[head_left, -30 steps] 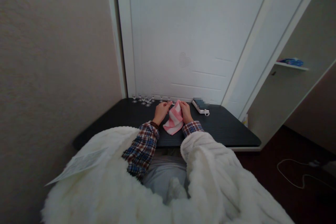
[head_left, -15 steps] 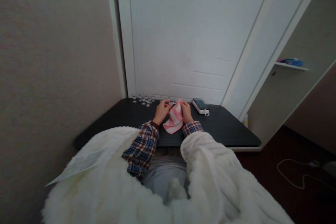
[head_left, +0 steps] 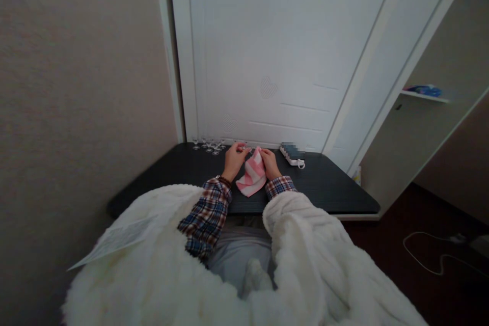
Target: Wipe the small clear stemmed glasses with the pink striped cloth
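Note:
A pink-and-white striped cloth (head_left: 251,178) hangs over the middle of the black table (head_left: 183,173), held at its top by my right hand (head_left: 269,162), whose fingers are closed on it. My left hand (head_left: 234,159) is just left of the cloth, its fingers pinched around a small clear glass (head_left: 245,146) near the cloth's upper edge. Both arms wear plaid sleeves under a fluffy white robe.
Several tiny clear stemmed glasses (head_left: 209,144) stand in a group at the table's back left, against a white door. A dark phone-like device with a white cord (head_left: 292,154) lies at the back right. A white shelf unit (head_left: 422,96) stands to the right; a cable lies on the floor.
My left hand has gone from spread fingers to a pinch on a small glass and lifted slightly. The cloth has shifted a little under my right hand.

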A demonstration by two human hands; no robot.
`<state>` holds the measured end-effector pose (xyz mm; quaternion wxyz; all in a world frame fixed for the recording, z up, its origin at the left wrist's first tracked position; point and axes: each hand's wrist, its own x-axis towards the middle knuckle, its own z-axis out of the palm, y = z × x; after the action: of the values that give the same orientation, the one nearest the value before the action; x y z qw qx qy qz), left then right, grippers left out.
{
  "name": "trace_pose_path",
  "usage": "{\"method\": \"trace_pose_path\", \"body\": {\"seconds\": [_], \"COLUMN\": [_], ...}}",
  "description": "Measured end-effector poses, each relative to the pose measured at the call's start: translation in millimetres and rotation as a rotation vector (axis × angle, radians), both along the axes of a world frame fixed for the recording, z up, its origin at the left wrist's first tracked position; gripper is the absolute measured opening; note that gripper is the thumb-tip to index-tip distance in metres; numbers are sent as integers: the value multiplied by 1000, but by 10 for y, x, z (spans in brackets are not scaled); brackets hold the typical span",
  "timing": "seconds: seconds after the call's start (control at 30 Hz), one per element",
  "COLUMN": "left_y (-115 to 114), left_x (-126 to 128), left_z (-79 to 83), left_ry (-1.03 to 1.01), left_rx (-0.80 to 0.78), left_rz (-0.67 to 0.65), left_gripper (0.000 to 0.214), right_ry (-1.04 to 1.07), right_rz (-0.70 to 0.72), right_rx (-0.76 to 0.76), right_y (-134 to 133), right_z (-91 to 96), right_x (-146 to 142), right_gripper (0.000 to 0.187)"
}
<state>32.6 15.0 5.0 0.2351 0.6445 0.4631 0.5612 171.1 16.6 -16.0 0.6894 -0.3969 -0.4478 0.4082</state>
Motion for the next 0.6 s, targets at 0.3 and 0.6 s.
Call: {"method": "trace_pose_path", "body": {"seconds": [0.3, 0.6], "left_y": [-18, -39], "left_x": [-10, -12], "left_z": [22, 12], "left_ry": [43, 112], "left_rx": [63, 118], "left_rz": [11, 8], "left_gripper": [28, 21], "right_ry": [39, 63], "right_rz": [39, 87], "right_rx": [24, 6], "right_y": [-53, -66], "right_z": [67, 84], "right_x": [-23, -38], "right_gripper": [26, 23]}}
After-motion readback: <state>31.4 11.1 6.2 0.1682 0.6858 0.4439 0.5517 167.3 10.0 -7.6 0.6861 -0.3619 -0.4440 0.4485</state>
